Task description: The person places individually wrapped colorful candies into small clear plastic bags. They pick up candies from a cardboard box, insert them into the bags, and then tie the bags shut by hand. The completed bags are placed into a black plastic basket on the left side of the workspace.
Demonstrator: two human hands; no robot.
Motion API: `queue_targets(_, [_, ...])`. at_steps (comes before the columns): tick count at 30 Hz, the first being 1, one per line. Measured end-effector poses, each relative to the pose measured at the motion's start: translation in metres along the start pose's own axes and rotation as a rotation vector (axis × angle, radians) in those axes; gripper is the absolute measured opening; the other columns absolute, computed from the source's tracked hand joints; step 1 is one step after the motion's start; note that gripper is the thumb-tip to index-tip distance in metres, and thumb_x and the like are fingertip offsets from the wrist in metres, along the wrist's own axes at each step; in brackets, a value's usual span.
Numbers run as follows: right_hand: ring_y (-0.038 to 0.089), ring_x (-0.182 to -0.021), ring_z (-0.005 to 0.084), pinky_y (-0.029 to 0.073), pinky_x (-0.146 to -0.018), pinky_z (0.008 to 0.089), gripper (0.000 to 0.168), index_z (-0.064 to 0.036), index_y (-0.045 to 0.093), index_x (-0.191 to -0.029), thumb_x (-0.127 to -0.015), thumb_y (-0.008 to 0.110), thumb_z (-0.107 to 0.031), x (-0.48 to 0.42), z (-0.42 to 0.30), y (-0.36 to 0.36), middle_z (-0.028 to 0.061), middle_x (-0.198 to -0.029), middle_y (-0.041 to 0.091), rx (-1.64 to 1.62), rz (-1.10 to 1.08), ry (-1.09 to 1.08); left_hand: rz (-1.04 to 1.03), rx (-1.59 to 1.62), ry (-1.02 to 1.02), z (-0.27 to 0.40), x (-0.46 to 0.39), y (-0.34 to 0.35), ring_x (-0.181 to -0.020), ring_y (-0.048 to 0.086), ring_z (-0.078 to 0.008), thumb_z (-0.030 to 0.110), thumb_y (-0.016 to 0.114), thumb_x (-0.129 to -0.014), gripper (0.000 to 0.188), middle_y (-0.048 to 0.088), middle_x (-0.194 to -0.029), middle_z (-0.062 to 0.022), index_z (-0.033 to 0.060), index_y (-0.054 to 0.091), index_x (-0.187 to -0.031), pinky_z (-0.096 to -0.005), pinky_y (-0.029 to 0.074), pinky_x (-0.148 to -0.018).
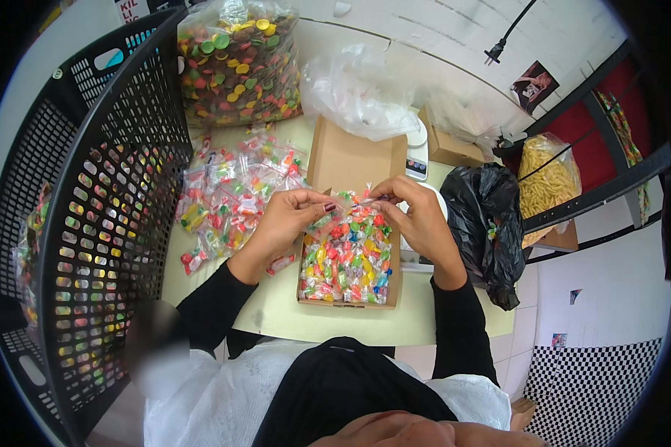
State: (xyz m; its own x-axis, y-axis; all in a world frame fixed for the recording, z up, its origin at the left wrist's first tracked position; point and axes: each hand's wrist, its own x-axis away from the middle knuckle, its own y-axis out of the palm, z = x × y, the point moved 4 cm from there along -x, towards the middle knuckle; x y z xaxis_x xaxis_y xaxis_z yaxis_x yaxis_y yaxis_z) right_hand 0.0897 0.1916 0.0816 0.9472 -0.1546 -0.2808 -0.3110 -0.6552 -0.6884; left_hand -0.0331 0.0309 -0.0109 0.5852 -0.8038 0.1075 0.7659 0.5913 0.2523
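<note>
An open cardboard box (351, 151) lies on the pale table, its lid folded back and its tray filled with wrapped candies (346, 262) in many colours. Above the candies, my left hand (291, 218) pinches the left side of a small clear plastic bag (331, 218) between thumb and forefinger. My right hand (414, 215) has its thumb and forefinger together at the bag's right side, near a few wrapped candies. What exactly lies between the right fingertips is too small to tell. Left of the box, many filled small plastic bags (240, 195) are heaped on the table.
A black perforated plastic basket (106, 223) stands at the left. Behind are a large bag of coloured snack discs (237, 72), crumpled clear plastic bags (358, 92) and a white scale (417, 153). A black plastic bag (481, 223) and a bag of yellow twisted snacks (548, 173) are at the right.
</note>
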Motion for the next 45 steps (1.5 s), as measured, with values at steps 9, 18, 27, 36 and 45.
queue_targets(9, [0.064,-0.078,0.0174,0.049,-0.069,0.0277,0.012,0.002,0.066,-0.095,-0.083,0.066,0.000,0.000,-0.001,0.001,0.0091,-0.089,0.066,-0.037,0.016,0.012,-0.053,0.022,-0.041,0.004,0.006,0.009,-0.084,0.068,-0.0155,0.001,0.059,-0.093,0.018,0.069,-0.101,-0.0131,-0.0084,0.065,-0.107,-0.0266,0.061,-0.073])
queue_targets(18, [0.064,-0.079,0.0151,0.050,-0.067,0.0260,0.013,0.002,0.067,-0.097,-0.084,0.067,0.000,0.002,0.001,0.021,0.0076,-0.090,0.066,-0.133,-0.063,-0.027,-0.154,0.033,-0.060,-0.003,0.006,0.013,-0.084,0.068,-0.0118,0.004,0.060,-0.093,0.020,0.071,-0.097,-0.0092,-0.0062,0.066,-0.109,-0.0221,0.056,-0.070])
queue_targets(27, [0.061,-0.076,0.0118,0.049,-0.067,0.0244,0.020,-0.001,0.069,-0.099,-0.079,0.071,0.003,0.000,0.000,0.029,0.0073,-0.092,0.063,-0.217,-0.078,0.046,-0.207,-0.001,-0.120,-0.005,0.005,0.010,-0.085,0.061,-0.0049,0.014,0.063,-0.094,0.023,0.070,-0.097,-0.0031,-0.0016,0.068,-0.110,-0.0193,0.048,-0.075])
queue_targets(36, [0.059,-0.074,0.0144,0.049,-0.068,0.0271,0.022,0.000,0.066,-0.097,-0.075,0.067,0.006,0.000,0.006,0.044,0.0061,-0.086,0.059,-0.242,-0.102,-0.023,-0.259,-0.041,-0.095,-0.010,0.007,0.013,-0.083,0.059,-0.0035,0.015,0.061,-0.096,0.022,0.069,-0.093,-0.0012,-0.0015,0.069,-0.109,-0.0201,0.048,-0.073])
queue_targets(45, [0.055,-0.073,0.0056,0.046,-0.066,0.0211,0.017,0.000,0.064,-0.092,-0.077,0.065,0.007,0.003,0.022,0.054,0.0019,-0.083,0.060,-0.370,-0.056,0.202,-0.213,-0.132,-0.053,-0.008,0.005,0.012,-0.088,0.060,-0.0054,0.017,0.062,-0.096,0.022,0.069,-0.096,-0.0015,-0.0010,0.068,-0.106,-0.0219,0.048,-0.078])
